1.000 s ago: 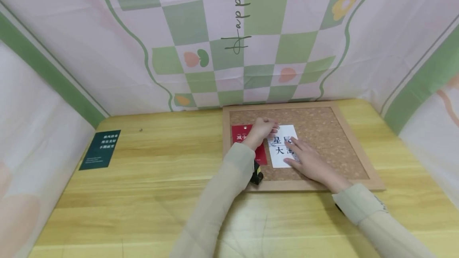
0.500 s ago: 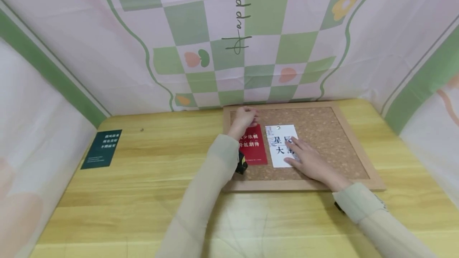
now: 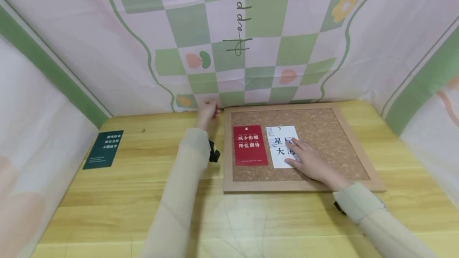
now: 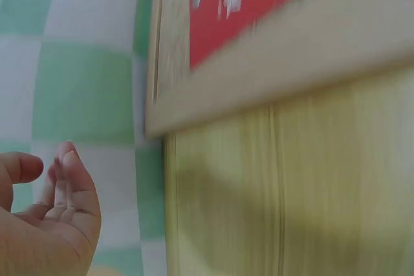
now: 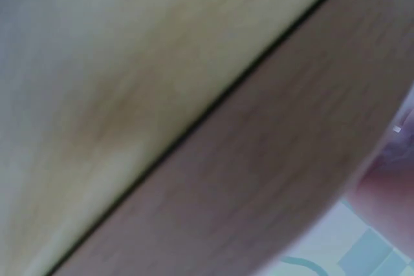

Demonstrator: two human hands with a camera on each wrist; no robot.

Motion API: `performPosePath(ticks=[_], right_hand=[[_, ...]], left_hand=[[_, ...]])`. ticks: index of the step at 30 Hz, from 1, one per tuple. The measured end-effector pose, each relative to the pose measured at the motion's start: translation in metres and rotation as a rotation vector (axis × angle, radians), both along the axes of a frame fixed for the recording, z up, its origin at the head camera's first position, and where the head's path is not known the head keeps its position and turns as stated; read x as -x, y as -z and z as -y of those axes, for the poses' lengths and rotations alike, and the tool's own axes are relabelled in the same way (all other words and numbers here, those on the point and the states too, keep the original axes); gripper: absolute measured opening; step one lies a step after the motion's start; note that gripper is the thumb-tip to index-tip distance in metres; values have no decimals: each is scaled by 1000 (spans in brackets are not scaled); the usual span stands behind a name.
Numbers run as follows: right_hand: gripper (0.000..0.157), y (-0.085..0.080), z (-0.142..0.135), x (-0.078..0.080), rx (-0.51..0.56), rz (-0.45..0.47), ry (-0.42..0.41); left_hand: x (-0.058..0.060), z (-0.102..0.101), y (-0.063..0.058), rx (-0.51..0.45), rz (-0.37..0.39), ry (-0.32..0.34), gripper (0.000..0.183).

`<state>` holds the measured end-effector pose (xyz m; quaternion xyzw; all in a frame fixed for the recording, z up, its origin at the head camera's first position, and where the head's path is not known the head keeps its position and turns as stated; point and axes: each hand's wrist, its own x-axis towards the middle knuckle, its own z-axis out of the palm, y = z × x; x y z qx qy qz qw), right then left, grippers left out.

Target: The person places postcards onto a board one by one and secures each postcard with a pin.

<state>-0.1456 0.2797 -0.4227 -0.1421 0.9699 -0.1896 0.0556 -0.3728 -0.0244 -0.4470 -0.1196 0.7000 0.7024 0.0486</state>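
A wood-framed corkboard (image 3: 330, 130) lies on the table, with a red card (image 3: 250, 156) and a white card (image 3: 277, 161) side by side on it. Both cards carry printed characters and have a pin at the top. My right hand (image 3: 311, 162) rests on the board with fingers spread over the white card's right part. Off the board's upper left corner is my left hand (image 3: 208, 110), close to the back curtain. In the left wrist view the left hand (image 4: 58, 224) has loosely bent fingers, the thumb apart from them, and nothing held.
A dark green printed card (image 3: 103, 150) lies at the table's far left. Near it sits a tiny dark speck (image 3: 143, 130). A checked curtain (image 3: 226, 79) rises along the table's back edge. The right wrist view is blurred, mostly the board's frame (image 5: 246, 159).
My left hand has moved left, from the top of the white card across the red card and off the board, uncovering both. The right hand has stayed in place.
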Motion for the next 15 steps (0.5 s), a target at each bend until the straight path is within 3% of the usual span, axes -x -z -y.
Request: performPosePath(ticks=[1, 3, 5, 8, 9, 12, 15], right_hand=[[62, 0, 0, 0, 0, 0, 0], [62, 0, 0, 0, -1, -1, -1], [62, 0, -1, 0, -6, -3, -2], [62, 0, -1, 1, -11, -5, -3], [62, 0, -2, 1, -11, -5, -3], [63, 0, -2, 1, -6, -5, -6], [63, 0, -4, 1, 9, -1, -8]], left_hand=[[15, 12, 15, -34, -16, 0, 15], [31, 32, 24, -38, 16, -37, 16], [24, 49, 15, -66, 8, -57, 15], [-14, 62, -28, -34, 44, -121, 16], [-24, 65, -35, -36, 15, -137, 15], [-58, 73, -72, -17, 50, -190, 21], [-69, 87, -84, -58, 69, -214, 33]])
